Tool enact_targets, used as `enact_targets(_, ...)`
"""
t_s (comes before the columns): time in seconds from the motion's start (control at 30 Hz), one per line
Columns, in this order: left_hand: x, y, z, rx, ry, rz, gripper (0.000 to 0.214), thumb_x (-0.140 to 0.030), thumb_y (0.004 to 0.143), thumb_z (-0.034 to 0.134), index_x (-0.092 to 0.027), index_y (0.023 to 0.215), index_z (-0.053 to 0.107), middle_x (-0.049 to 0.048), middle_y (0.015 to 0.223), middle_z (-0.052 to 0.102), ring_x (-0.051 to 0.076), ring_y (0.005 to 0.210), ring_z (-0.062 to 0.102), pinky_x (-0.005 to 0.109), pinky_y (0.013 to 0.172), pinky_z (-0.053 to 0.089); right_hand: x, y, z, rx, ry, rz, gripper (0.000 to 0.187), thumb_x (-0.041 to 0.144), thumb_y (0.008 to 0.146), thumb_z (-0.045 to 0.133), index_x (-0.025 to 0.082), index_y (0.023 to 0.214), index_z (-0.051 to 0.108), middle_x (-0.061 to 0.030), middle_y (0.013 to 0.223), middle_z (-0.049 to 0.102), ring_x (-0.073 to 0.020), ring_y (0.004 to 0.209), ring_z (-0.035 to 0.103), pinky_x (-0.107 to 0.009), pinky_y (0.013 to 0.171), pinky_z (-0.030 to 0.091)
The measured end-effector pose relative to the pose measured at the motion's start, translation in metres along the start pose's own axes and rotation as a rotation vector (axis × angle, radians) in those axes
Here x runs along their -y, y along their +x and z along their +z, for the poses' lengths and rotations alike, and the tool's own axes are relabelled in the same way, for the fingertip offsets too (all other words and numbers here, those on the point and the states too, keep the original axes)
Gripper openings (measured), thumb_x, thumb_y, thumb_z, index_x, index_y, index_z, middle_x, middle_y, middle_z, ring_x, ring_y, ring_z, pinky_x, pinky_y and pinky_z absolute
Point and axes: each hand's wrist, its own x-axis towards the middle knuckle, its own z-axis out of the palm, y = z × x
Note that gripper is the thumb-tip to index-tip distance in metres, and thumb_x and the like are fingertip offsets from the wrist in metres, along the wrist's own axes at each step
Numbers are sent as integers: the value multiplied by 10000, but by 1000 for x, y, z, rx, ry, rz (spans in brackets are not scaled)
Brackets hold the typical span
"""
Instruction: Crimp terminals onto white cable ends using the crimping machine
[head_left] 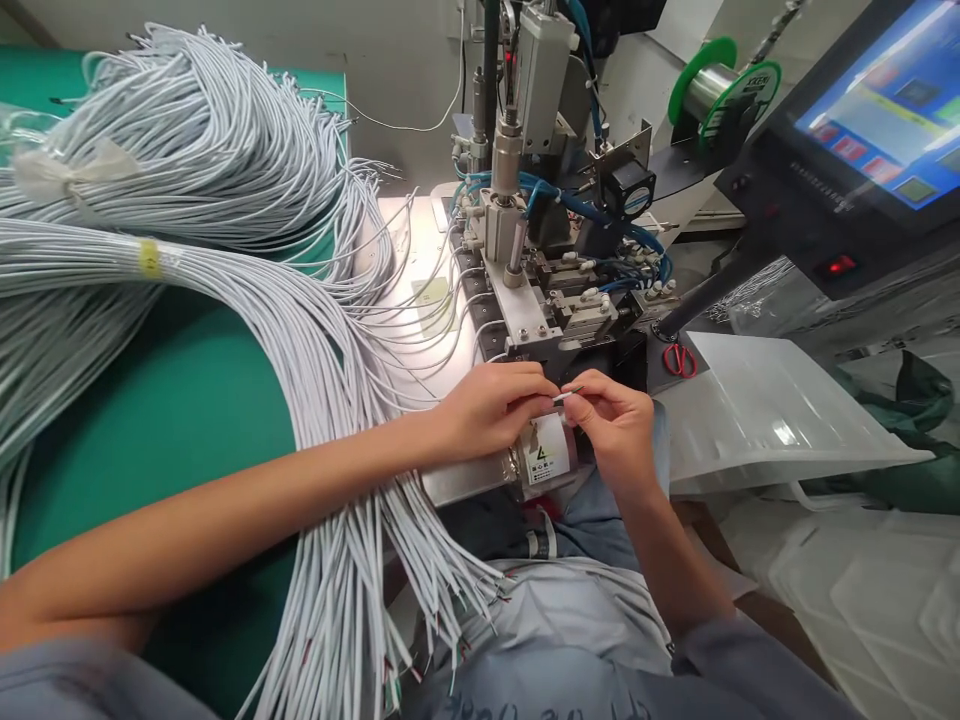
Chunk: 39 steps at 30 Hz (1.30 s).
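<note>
My left hand (pixel 510 405) pinches a white cable near its end, in front of the machine (pixel 525 270). The fingertips of my right hand (pixel 611 415) are closed on the short white end of the same cable (pixel 564 396), where thin dark wires show. The two hands almost touch. Below them is a container with a white printed label (pixel 547 450). A thick bundle of white cables (pixel 300 340) passes under my left forearm, and its stripped ends with red and green wires hang toward my lap.
A second tied cable bundle (pixel 202 140) lies on the green table (pixel 150 420). At the right are a lit touchscreen (pixel 892 100), a solder wire spool (pixel 712 90), red-handled scissors (pixel 679 360) and a pale sloping tray (pixel 787 410).
</note>
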Motion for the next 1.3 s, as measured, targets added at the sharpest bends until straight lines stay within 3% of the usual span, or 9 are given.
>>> enact_targets(0.13, -2, 0, 0, 37, 14, -28, 252, -191, 899, 413, -133, 857, 654, 34, 716, 580, 90, 645, 525, 190, 585, 410, -1, -3, 3, -65, -180, -108, 67, 218, 772, 628, 185, 772, 686, -15, 733, 612, -102, 606, 526, -236, 527, 423)
enact_targets(0.3, -2, -1, 0, -32, 108, -4, 247, -174, 877, 446, -127, 768, 662, 21, 643, 543, 84, 574, 482, 195, 527, 378, 5, -1, -1, -100, -569, -279, 121, 216, 788, 601, 167, 749, 705, 25, 549, 485, -75, 481, 377, -234, 461, 335)
enact_targets(0.47, 0, -1, 0, -17, 256, 60, 270, -150, 870, 434, -132, 712, 652, 22, 607, 530, 98, 565, 466, 219, 516, 359, 8, 6, -9, 71, -515, -115, 150, 237, 759, 614, 154, 663, 694, 34, 497, 460, -67, 451, 351, -218, 424, 307)
enact_targets(0.67, -1, -3, 2, -68, 213, 92, 212, -147, 858, 469, -126, 721, 630, 10, 611, 538, 85, 554, 464, 200, 515, 374, -2, -2, 7, -116, -399, -116, 186, 264, 772, 602, 157, 651, 693, 27, 500, 450, -85, 478, 367, -232, 456, 330)
enact_targets(0.8, -2, -3, -1, -16, 546, 216, 251, -103, 859, 414, -126, 710, 615, 33, 632, 541, 118, 583, 444, 244, 549, 379, 1, -1, 4, -82, -550, -181, 213, 248, 787, 576, 153, 616, 661, 42, 474, 364, -77, 462, 316, -234, 456, 299)
enact_targets(0.9, -4, -2, -5, 45, 745, 312, 253, -90, 853, 402, -134, 708, 605, 39, 632, 539, 136, 607, 441, 269, 587, 390, 4, 3, -5, 55, -531, -26, 229, 279, 776, 586, 152, 595, 643, 33, 479, 410, -80, 462, 342, -234, 446, 299)
enact_targets(0.97, -4, -2, -5, 30, 738, 284, 251, -111, 855, 409, -144, 698, 602, 35, 622, 535, 140, 611, 443, 271, 587, 389, 3, 5, -7, 64, -478, 27, 242, 303, 769, 595, 153, 585, 639, 18, 501, 470, -89, 474, 379, -237, 449, 312)
enact_targets(1.13, -5, -3, 1, -33, 501, 102, 277, -187, 879, 427, -153, 679, 615, 17, 596, 548, 120, 580, 453, 239, 540, 364, -4, 0, 6, -119, -409, -39, 261, 339, 777, 591, 162, 594, 647, 4, 527, 527, -106, 501, 424, -250, 482, 349)
enact_targets(1.3, -3, -1, -1, 214, 498, -75, 184, -104, 828, 450, -123, 820, 632, 25, 710, 576, 96, 547, 494, 208, 496, 369, -16, 8, 0, -100, -376, 48, 243, 341, 779, 571, 161, 644, 663, -19, 609, 607, -139, 587, 527, -258, 546, 417)
